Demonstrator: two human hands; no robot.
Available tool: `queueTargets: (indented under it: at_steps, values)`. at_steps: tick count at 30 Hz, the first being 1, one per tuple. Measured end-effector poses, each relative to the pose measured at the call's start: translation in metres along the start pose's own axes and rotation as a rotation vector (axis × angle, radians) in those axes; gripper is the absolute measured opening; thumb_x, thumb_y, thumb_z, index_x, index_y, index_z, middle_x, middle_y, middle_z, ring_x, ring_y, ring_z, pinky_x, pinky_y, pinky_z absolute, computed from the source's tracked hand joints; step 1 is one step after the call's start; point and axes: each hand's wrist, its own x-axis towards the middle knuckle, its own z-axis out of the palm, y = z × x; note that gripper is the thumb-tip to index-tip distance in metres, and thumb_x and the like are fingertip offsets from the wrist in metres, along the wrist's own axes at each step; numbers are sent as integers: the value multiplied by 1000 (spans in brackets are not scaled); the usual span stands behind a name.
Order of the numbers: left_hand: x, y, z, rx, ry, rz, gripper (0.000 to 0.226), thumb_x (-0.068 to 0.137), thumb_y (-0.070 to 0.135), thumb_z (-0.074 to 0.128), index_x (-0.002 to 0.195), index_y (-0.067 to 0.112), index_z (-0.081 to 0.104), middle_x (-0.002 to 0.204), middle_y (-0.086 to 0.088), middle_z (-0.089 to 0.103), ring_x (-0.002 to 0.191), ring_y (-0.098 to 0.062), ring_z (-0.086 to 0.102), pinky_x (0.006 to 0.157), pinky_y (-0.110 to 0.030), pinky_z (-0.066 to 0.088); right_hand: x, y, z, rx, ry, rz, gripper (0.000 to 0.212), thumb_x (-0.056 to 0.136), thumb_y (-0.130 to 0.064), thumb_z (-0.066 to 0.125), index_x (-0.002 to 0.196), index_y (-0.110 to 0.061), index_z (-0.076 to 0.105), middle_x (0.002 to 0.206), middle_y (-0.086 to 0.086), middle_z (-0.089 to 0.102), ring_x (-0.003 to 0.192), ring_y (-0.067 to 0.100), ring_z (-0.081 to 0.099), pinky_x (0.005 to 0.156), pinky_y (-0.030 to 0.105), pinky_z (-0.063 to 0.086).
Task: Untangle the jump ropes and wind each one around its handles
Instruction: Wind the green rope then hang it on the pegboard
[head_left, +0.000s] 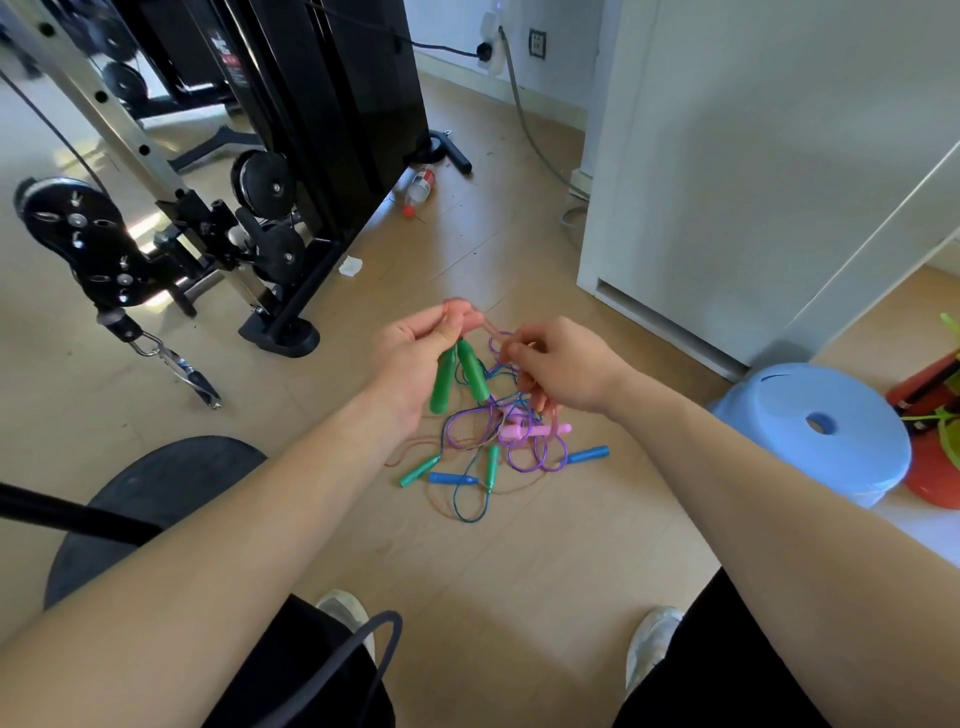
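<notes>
**Two hands work a pink rope above the tangle on the floor**

A pale wooden floor fills most of the frame. A black cable gym machine stands in the upper left, and a white cabinet takes the upper right. A small red-and-white label on the machine is too small to read. A round black disc lies at the lower left and a blue plastic stool sits at the right edge.

At the centre, the left hand is curled round a pair of green handles that point downward, and its fingertips pinch a pink rope. Just beside it, the right hand pinches the same rope, with purple cord trailing below.

Beneath the hands the tangle of jump ropes lies on the floor: purple, blue and brownish cords looped together, with pink handles, two blue handles and two more green ones at its edges.

A small bottle lies by the machine's base; the print on its red label is illegible.
</notes>
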Motion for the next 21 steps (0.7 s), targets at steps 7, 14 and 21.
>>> queueTargets:
  at_steps: [7, 14, 21]
  values:
    - [-5, 8, 10, -94, 48, -79, 13, 97, 8, 59, 93, 8, 71, 80, -4, 71, 84, -22, 64, 78, -23, 58, -8, -14, 31, -7, -42, 7, 23, 93, -8, 43, 89, -3, 65, 62, 1, 71, 48, 20, 69, 51, 23, 54]
    - [3, 20, -4, -219, -99, -202, 18, 101, 12, 49, 93, 8, 65, 80, -2, 74, 94, -22, 68, 90, -29, 53, -6, -7, 18, -49, -9, 75, 23, 90, -9, 47, 89, -7, 69, 69, 11, 71, 42, 16, 63, 48, 20, 52]
    - [5, 6, -2, 55, -118, 1, 17, 101, 14, 53, 111, 8, 65, 110, -10, 74, 107, -12, 69, 100, -25, 48, -12, -24, 25, -193, 36, -69, 27, 87, -9, 41, 72, 0, 62, 58, 11, 68, 48, 18, 65, 60, 33, 57]
